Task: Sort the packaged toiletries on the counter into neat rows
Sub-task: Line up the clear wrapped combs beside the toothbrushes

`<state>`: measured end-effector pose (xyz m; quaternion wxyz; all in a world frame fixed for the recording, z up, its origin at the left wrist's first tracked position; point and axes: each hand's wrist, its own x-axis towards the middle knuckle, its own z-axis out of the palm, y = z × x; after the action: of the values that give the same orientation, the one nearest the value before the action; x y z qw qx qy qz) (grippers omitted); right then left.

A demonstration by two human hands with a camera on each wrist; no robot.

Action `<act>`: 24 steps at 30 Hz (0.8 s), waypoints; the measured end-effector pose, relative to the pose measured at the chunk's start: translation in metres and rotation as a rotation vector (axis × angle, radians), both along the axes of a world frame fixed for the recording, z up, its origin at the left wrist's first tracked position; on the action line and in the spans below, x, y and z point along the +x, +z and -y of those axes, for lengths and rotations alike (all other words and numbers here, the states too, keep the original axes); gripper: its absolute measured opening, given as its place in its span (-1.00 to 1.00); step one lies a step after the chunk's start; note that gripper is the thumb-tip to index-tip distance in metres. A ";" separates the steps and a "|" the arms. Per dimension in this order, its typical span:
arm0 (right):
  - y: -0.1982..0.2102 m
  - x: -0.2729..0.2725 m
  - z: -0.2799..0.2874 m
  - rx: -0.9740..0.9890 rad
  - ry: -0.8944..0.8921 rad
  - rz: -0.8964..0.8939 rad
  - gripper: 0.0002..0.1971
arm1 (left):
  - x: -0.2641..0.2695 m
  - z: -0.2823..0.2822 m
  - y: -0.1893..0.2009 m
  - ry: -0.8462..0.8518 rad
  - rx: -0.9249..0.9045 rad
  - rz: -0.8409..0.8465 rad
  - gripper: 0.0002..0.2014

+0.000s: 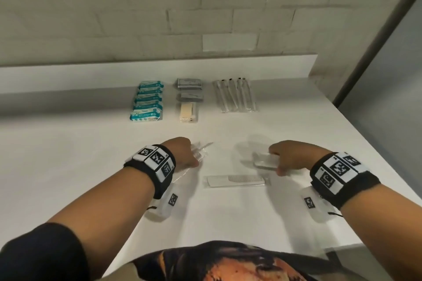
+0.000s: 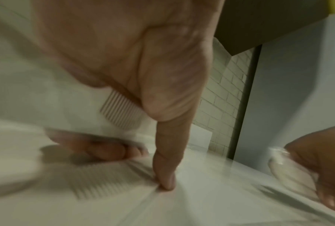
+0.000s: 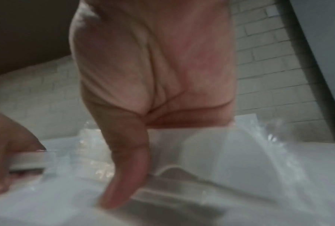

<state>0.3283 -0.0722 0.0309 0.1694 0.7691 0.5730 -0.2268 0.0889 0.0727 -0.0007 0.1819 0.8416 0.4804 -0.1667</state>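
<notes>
On the white counter (image 1: 91,166) my left hand (image 1: 189,155) grips a clear-wrapped white comb (image 2: 122,113), its thumb (image 2: 164,175) pointing down at the counter. Off to the right, my right hand (image 1: 278,159) holds a clear-wrapped packet (image 1: 265,159) just above the surface; the right wrist view shows white contents (image 3: 220,152) in crinkled film under the palm. Another wrapped comb (image 1: 235,180) lies flat between and just in front of both hands. The wrist views are blurred.
Along the back of the counter lie rows: teal packets (image 1: 147,100), grey sachets (image 1: 189,88) with a beige packet (image 1: 188,113) below them, and long clear-wrapped sticks (image 1: 235,96). A raised ledge (image 1: 68,77) and tiled wall stand behind. The counter's right edge (image 1: 376,155) runs diagonally.
</notes>
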 end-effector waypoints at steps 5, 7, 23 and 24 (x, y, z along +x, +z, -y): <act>-0.005 -0.062 -0.006 0.040 0.111 -0.114 -0.51 | -0.001 -0.001 0.001 -0.025 -0.022 0.001 -0.57; -0.017 -0.082 -0.008 0.042 0.189 -0.030 -0.43 | -0.001 0.002 0.001 -0.038 -0.013 0.004 -0.60; -0.019 -0.037 0.025 0.082 0.032 -0.081 -0.65 | 0.057 0.010 0.010 0.058 -0.066 0.569 -0.97; -0.017 -0.022 0.027 0.089 -0.002 -0.085 -0.65 | 0.069 0.015 0.015 0.146 -0.151 0.721 -0.94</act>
<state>0.3066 -0.0997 0.0138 0.1103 0.7661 0.5885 -0.2336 0.1579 0.0581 0.0144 0.4123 0.7940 0.4307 0.1186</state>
